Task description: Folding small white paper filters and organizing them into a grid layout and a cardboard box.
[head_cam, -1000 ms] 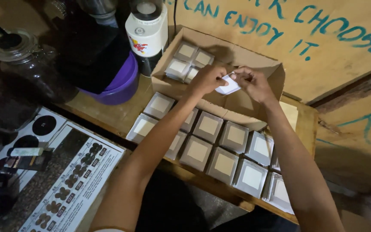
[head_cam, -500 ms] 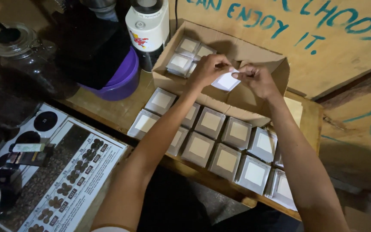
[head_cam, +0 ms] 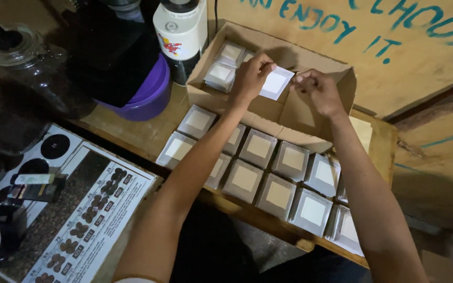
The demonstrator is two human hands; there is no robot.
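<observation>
Wooden bench (head_cam: pixel 148 133) crowded with packets (head_cam: pixel 260 178); left hand (head_cam: pixel 250 78) pinches white packet (head_cam: pixel 275 83), right hand (head_cam: pixel 318 91) loosely curled.

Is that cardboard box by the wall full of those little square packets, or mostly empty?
Mostly empty. The cardboard box holds only a few square packets in its far left corner; bare cardboard shows elsewhere.

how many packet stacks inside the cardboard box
3 show in the cardboard box, clustered in its far left corner: one at the back, one nearer, a sliver of a third behind the left hand. More may be hidden.
</observation>
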